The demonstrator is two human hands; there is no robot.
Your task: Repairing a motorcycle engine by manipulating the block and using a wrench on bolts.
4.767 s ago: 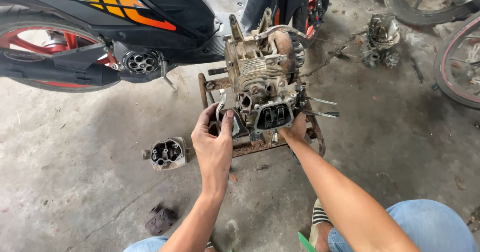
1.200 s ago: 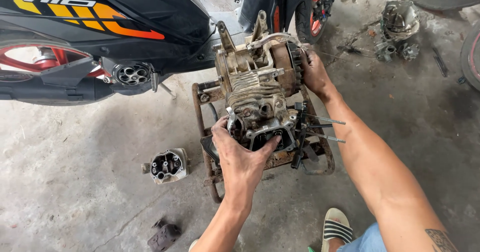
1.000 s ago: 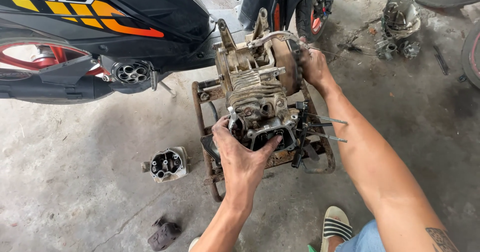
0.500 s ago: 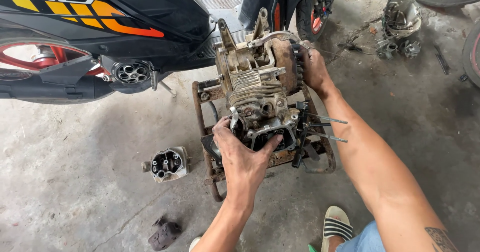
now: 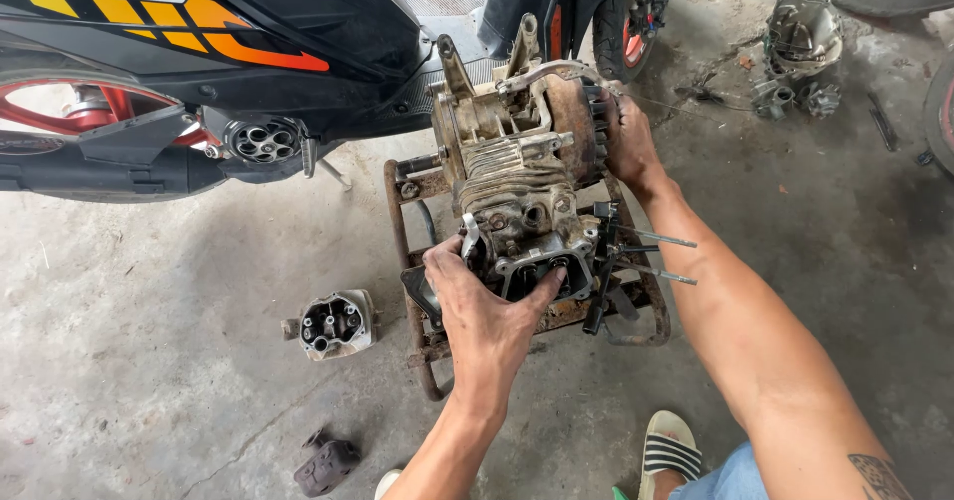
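A dirty small engine [image 5: 522,177] sits on a rusty metal frame [image 5: 417,351] on the concrete floor. My left hand [image 5: 487,311] grips the near end of the engine, at the cylinder head [image 5: 532,256], with the thumb at its open face. My right hand [image 5: 628,142] reaches along the right side and holds the finned flywheel end [image 5: 586,127] at the back. Long studs [image 5: 656,256] stick out to the right of the head.
A black scooter [image 5: 219,53] with orange graphics and a red wheel stands close behind the engine. A loose cylinder part [image 5: 336,323] lies on the floor to the left, a dark rag [image 5: 326,465] nearer me. More engine parts [image 5: 800,53] lie far right. My sandalled foot [image 5: 671,450] is below.
Earlier my left hand was raised in front of the engine and my right was at its near side; now the left grips the head and the right holds the flywheel end.
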